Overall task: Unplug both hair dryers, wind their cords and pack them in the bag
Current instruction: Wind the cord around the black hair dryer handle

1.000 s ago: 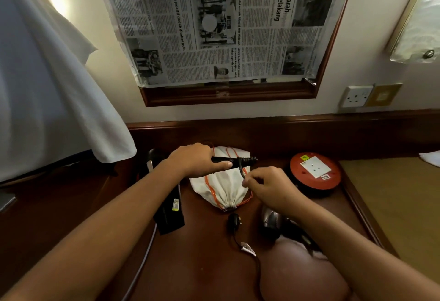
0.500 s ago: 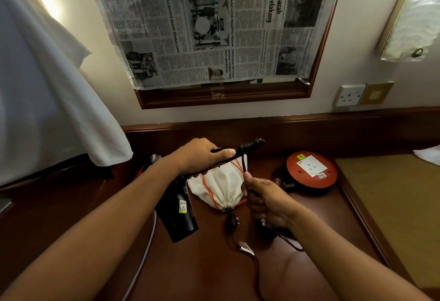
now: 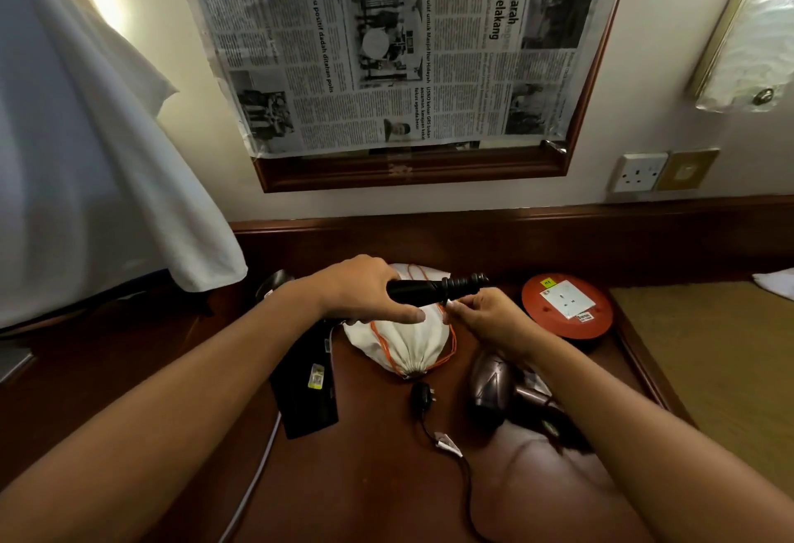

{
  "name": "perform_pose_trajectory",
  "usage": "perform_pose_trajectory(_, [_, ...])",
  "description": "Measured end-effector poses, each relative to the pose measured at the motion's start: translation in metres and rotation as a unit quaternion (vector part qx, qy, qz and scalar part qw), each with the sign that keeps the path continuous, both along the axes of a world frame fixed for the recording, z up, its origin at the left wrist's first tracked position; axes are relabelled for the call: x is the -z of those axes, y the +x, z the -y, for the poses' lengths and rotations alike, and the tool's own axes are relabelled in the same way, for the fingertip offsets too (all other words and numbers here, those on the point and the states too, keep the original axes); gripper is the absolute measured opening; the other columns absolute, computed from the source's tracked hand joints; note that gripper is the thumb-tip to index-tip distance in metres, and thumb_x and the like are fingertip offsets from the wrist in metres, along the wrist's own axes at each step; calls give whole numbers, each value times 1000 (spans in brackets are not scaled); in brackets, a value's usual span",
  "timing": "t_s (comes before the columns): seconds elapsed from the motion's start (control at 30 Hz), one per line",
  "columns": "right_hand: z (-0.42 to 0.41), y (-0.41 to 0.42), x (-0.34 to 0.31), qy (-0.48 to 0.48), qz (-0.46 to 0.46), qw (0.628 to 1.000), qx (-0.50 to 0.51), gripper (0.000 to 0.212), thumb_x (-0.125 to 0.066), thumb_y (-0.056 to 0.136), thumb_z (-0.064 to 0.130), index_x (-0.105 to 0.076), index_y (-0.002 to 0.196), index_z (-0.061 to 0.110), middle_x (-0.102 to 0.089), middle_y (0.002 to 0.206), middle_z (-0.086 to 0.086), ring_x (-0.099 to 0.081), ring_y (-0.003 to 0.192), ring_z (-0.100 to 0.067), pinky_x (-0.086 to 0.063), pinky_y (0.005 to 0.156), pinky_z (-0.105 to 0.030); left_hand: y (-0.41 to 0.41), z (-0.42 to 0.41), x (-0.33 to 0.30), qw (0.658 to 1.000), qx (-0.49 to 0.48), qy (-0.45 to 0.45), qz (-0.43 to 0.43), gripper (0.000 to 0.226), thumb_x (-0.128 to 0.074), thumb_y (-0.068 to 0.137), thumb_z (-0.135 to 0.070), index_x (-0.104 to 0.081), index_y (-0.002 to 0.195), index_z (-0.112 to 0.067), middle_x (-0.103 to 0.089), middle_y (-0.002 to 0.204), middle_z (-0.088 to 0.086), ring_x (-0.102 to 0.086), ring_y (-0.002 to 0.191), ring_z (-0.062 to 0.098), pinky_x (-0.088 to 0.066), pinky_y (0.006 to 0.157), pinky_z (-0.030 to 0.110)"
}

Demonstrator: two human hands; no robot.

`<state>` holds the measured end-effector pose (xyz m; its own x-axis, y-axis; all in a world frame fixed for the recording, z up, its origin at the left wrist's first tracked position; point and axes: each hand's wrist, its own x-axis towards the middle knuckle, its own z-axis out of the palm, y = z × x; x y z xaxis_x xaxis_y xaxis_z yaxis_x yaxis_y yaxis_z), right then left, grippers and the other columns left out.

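My left hand grips the handle of a black hair dryer, whose body hangs down to the left and whose ribbed cord end points right. My right hand pinches the dryer's cord just below that ribbed end. Under both hands lies a white drawstring bag with orange cords, mouth toward me. A second, bronze hair dryer rests on the desk under my right forearm. A black plug with a tagged cord lies in front of the bag.
A red round extension reel with a socket sits right of the bag. A wall socket is on the wall above it. White cloth hangs at left. The brown desk ends at a raised edge on the right.
My left hand has levelled the black dryer's handle from its tilted pose. My right hand has risen from the desk to the cord just below the ribbed end.
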<state>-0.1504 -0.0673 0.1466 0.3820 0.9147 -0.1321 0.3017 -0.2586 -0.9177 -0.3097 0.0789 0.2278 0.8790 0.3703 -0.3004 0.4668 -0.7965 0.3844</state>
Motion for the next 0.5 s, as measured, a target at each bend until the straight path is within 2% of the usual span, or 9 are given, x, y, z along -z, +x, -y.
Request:
perform_pose_trajectory(0.03, [-4, 5, 0, -15, 54, 998, 3, 27, -62, 90, 30, -70, 74, 10, -57, 52, -12, -44, 48, -13, -35, 49, -27, -1, 1, 0, 1000, 5, 18, -9, 44, -66, 74, -63, -62, 77, -19, -66, 67, 5, -64, 58, 20, -46, 52, 26])
perform_pose_trajectory(0.1, [-10, 14, -6, -58, 153, 986, -14, 20, -66, 86, 21, -67, 67, 18, -63, 65, -7, -54, 59, -14, -43, 57, -31, -2, 2, 1, 997, 20, 68, -26, 41, -66, 73, -63, -61, 74, -21, -60, 63, -1, -57, 55, 15, -41, 51, 27])
perform_pose_trajectory(0.17, [-14, 22, -18, -84, 238, 966, -47, 10, -68, 84, 16, -70, 75, 14, -67, 75, -4, -63, 72, -19, -51, 67, -34, -4, 5, 3, 993, 34, 108, -41, 41, -64, 71, -65, -61, 74, -24, -59, 64, -3, -55, 56, 13, -40, 51, 27])
perform_pose_trajectory(0.2, [-16, 23, -27, -82, 259, 961, -56, 11, -70, 83, 23, -72, 81, 12, -69, 79, -4, -65, 76, -19, -53, 70, -35, -5, 6, 4, 991, 39, 120, -49, 41, -64, 71, -65, -61, 76, -24, -60, 66, -3, -56, 58, 13, -40, 51, 27])
perform_pose_trajectory(0.3, [-19, 23, -53, -79, 299, 948, -67, 32, -74, 74, 46, -72, 87, 16, -69, 84, 1, -63, 80, -13, -53, 73, -33, -7, 9, 8, 986, 47, 141, -72, 40, -65, 73, -61, -63, 86, -23, -61, 71, -3, -58, 62, 13, -42, 54, 27])
perform_pose_trajectory(0.37, [-20, 21, -64, -73, 348, 931, -87, 34, -74, 73, 47, -74, 88, 17, -69, 85, 3, -62, 81, -11, -52, 74, -31, -8, 8, 12, 985, 39, 146, -81, 39, -65, 73, -59, -64, 87, -23, -62, 73, -3, -60, 65, 15, -45, 56, 29])
perform_pose_trajectory(0.5, [-20, 9, -77, -21, 410, 906, -103, 26, -71, 81, 37, -73, 95, 16, -71, 88, 1, -63, 83, -12, -51, 73, -28, -9, 6, 24, 984, 15, 151, -97, 34, -66, 72, -55, -65, 82, -23, -63, 75, -1, -61, 67, 16, -49, 57, 33])
